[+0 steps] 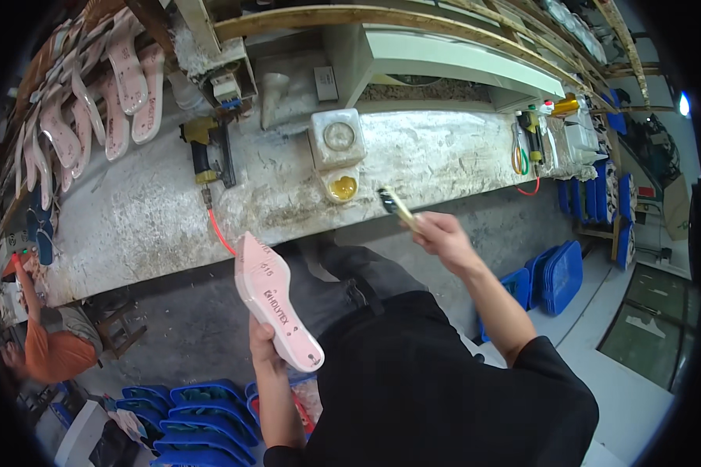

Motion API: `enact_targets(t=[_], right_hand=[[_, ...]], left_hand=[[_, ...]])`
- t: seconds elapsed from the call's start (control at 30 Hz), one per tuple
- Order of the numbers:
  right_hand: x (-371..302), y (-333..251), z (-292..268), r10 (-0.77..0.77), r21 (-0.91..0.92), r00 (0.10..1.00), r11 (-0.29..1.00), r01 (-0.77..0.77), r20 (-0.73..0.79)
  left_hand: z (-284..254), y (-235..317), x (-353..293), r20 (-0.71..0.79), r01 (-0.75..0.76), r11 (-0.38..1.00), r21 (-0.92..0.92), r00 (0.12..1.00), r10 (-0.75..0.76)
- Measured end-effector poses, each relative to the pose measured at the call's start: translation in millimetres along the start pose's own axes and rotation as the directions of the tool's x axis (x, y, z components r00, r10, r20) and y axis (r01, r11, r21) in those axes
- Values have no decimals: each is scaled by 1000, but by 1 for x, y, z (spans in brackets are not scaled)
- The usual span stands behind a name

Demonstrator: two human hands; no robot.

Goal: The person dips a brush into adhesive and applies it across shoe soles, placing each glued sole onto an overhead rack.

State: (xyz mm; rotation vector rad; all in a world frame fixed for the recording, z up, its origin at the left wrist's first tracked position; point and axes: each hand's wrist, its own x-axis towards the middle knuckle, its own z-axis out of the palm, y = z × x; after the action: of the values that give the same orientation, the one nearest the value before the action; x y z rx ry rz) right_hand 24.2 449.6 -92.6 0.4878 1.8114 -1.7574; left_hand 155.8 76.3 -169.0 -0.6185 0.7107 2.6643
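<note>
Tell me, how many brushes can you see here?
1. The brush is in the right hand, bristles pointing toward the glue pot on the bench. The left hand holds a pink insole. Others may be hidden in the bench clutter.

- left hand [263, 342] grips a pink insole board [275, 300] by its narrow end, wide end tipped up toward the workbench [428, 156]
- right hand [442, 236] pinches a small brush [396, 205], bristles dark, hovering just off the bench edge
- glue pot [341, 187] with yellowish glue sits near the brush, a white box right behind it
- more pink insoles [125, 86] racked up far left
- yellow nail gun [206, 152] with a red hose lying on the bench
- blue trays [199, 416] stacked on the floor
</note>
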Motion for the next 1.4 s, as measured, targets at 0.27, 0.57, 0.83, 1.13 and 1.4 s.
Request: enact_targets(t=[0.27, 0.57, 0.83, 1.13, 1.4], right_hand=[[-62, -97, 5, -306, 34, 928, 951, 306, 212], [-28, -119, 45, -673, -564, 633, 372, 737, 383], [-17, -157, 55, -812, -558, 387, 93, 825, 437], [-45, -155, 84, -847, -290, 156, 2, 957, 508], [-41, -185, 56, -826, -258, 435, 360, 897, 358]], left_hand=[[53, -3, 41, 53, 67, 973, 223, 995, -80], [128, 22, 42, 280, 38, 956, 290, 952, -123], [145, 69, 20, 386, -56, 872, 485, 909, -156], [163, 98, 5, 385, -92, 862, 499, 914, -125], [174, 108, -4, 452, -61, 896, 439, 877, -162]])
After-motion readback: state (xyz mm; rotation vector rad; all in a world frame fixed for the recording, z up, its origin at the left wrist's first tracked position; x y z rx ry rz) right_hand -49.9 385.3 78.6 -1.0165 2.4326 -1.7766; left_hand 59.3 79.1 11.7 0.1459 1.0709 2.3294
